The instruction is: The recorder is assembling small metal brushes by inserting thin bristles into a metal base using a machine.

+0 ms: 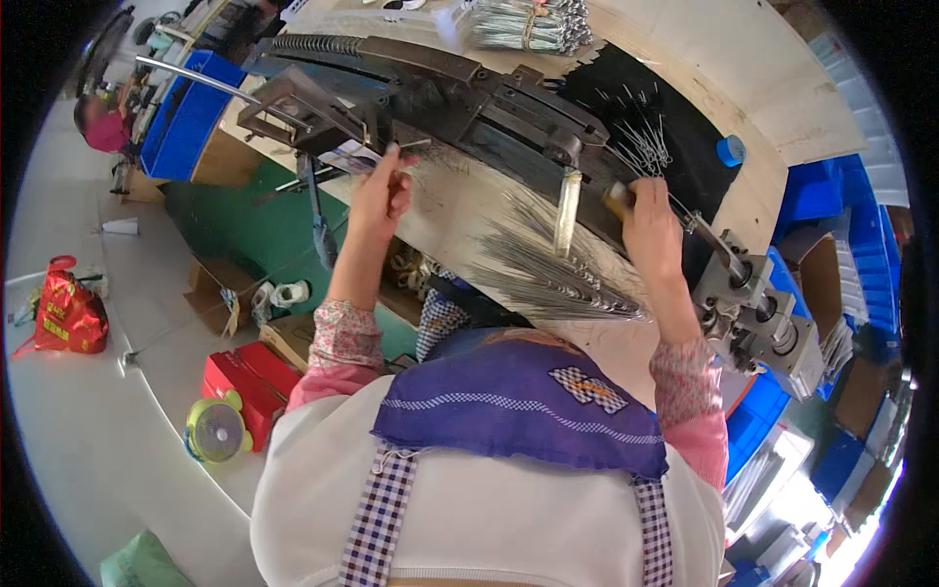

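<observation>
A long dark metal bench machine runs across the workbench. At its left part, my left hand is raised beside a clear-covered metal frame, its fingers drawn together near a thin short rod. What they pinch, if anything, is too small to make out. Farther right, my right hand is closed around a yellowish-brown handle at the machine's front. A lever with a pale, wrapped grip hangs between my hands. Below it, a fanned pile of thin metal wires lies on the bench near my body.
Several looped wires lie on a black mat behind my right hand, near a blue cap. A bundle of wires is at the back. A metal cylinder assembly stands at right. Blue bins flank the bench.
</observation>
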### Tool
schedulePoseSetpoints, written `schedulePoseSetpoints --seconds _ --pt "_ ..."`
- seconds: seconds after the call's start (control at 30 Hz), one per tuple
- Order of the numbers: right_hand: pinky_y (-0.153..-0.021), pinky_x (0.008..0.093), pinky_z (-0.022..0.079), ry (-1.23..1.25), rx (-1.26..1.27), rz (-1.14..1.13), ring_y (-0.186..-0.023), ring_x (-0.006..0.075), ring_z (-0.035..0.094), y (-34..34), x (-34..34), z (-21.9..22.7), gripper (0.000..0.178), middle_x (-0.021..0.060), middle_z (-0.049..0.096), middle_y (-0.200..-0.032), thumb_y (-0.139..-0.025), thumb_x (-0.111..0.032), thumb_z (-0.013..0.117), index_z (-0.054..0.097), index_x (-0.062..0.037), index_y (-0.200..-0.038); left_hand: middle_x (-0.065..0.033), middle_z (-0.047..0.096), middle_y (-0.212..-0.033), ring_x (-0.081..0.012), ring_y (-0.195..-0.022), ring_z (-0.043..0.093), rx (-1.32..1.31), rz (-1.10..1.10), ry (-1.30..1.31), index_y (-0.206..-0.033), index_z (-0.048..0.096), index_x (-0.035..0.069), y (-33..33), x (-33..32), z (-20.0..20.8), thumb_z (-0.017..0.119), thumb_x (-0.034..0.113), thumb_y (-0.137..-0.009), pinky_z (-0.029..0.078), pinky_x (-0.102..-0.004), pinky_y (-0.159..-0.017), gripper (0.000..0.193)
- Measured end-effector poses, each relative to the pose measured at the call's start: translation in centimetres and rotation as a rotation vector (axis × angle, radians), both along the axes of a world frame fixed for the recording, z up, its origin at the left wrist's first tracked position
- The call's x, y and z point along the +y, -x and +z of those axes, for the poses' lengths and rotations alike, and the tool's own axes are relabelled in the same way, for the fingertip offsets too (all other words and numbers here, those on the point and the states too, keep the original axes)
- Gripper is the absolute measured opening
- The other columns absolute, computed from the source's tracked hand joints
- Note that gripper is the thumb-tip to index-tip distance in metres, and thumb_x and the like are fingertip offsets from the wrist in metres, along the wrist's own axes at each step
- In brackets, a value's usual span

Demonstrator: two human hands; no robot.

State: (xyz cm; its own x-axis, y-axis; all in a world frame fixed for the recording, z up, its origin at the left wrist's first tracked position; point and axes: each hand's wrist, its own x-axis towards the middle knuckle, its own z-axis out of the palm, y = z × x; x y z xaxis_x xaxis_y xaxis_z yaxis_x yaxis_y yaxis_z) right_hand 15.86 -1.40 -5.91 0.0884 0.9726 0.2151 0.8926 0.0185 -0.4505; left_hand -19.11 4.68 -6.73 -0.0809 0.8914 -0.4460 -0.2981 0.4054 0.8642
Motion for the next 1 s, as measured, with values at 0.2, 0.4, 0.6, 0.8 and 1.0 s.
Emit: schedulePoseSetpoints --seconds 0.2,0.4,0.6,0.8,1.0 --pt "-0.064 0.0435 0.046 -0.104 -0.025 0.164 -0.077 0.0377 0.056 -2.4 0.5 -1.3 0.022 0.0161 0.054 -0.083 -0.087 -0.02 0.063 0.051 -0.002 -0.086 0.0043 0.042 -0.059 -0.0057 -0.041 0.03 -0.325 0.068 -0.029 -0.092 0.059 0.007 -1.4 0.1 -2.3 0.053 0.032 -0.097 0.021 -0.0223 -0.038 0.026" --pt "-0.058 0.0347 0.043 0.284 0.311 0.238 -0.062 0.0259 0.055 -3.2 -8.5 7.8 0.022 0.0152 0.057 -0.071 -0.086 -0.018 0.065 0.056 0.0012 -0.08 0.0057 0.034 -0.059 -0.0047 -0.043 0.027 -0.41 0.178 -0.17 -0.085 0.051 0.011 -8.7 -4.5 1.2 0.045 0.031 -0.1 0.022 -0.0213 -0.038 0.026" --pt "-0.058 0.0251 0.044 0.178 0.455 -0.098 -0.064 0.0072 0.055 -4.5 -8.8 13.5 0.013 0.0065 0.061 -0.071 -0.085 -0.012 0.066 0.061 -0.0001 -0.084 0.0049 0.035 -0.059 -0.0052 -0.044 0.031 -0.483 -0.956 -0.115 -0.082 0.049 0.008 -21.4 -5.8 8.0 0.044 0.03 -0.101 0.024 -0.0228 -0.039 0.03" --pt "-0.062 0.0255 0.047 -0.099 0.446 -0.16 -0.064 0.0106 0.059 -6.5 -8.9 12.1 0.01 0.0097 0.064 -0.072 -0.087 -0.009 0.061 0.063 0.0001 -0.09 0.0049 0.034 -0.057 -0.0066 -0.042 0.03 -0.42 -0.559 0.068 -0.08 0.049 0.008 -23.8 -4.6 5.0 0.048 0.032 -0.099 0.023 -0.0238 -0.04 0.03" --pt "-0.076 0.041 0.051 -0.11 -0.006 0.253 -0.089 0.0374 0.063 -5.8 1.6 8.9 0.025 0.0196 0.065 -0.097 -0.082 -0.002 0.054 0.064 -0.0034 -0.104 0.0062 0.036 -0.057 -0.0052 -0.046 0.03 -0.362 -0.419 -0.105 -0.082 0.053 0.01 -23.2 -4.7 5.1 0.048 0.029 -0.1 0.022 -0.0224 -0.043 0.026"
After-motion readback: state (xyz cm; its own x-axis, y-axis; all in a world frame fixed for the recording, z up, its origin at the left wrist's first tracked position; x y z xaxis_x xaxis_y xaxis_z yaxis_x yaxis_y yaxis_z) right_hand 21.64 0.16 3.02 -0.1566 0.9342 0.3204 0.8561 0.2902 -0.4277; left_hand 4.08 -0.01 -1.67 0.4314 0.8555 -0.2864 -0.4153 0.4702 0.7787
